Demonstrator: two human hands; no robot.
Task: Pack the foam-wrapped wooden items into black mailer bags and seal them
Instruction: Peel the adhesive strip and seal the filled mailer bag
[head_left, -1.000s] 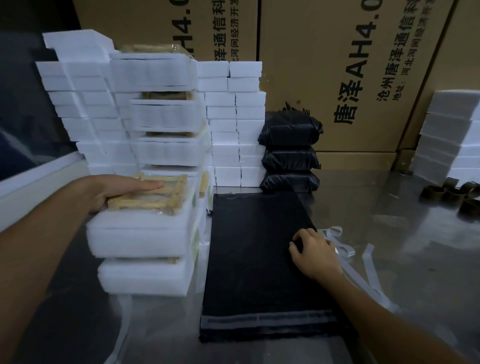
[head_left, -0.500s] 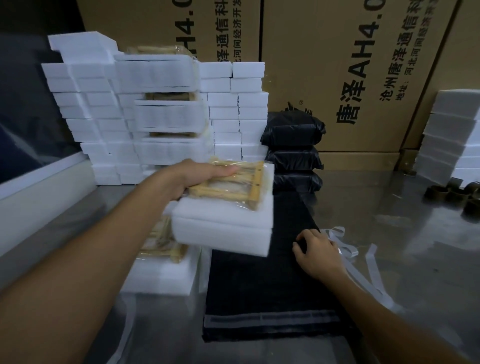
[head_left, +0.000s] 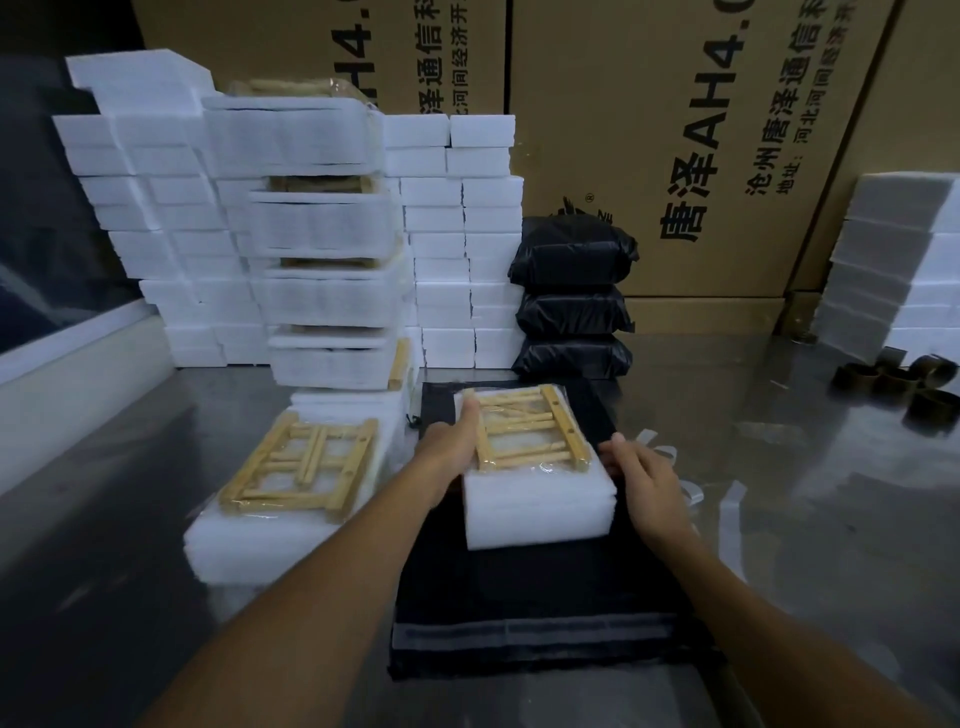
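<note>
A foam-wrapped wooden item (head_left: 535, 501), a light wood frame on thick white foam, sits over the stack of flat black mailer bags (head_left: 530, 587) in the middle. My left hand (head_left: 449, 447) grips its left edge, thumb on top of the wood. My right hand (head_left: 647, 480) is at its right side, fingers relaxed and touching the foam. Another wrapped item (head_left: 296, 499) lies to the left on a low foam pile. Three packed black bags (head_left: 571, 296) are stacked behind.
Tall stacks of wrapped items and white foam blocks (head_left: 311, 234) rise at back left. Cardboard boxes (head_left: 675, 130) form the back wall. More foam (head_left: 893, 265) and empty tape cores (head_left: 904, 379) sit at right. Peeled white strips (head_left: 727, 509) lie right of the bags on the steel table (head_left: 810, 519).
My left hand carried the wrapped item from the left pile to above the black bags. My right hand lifted off the bags and came to the item's right side.
</note>
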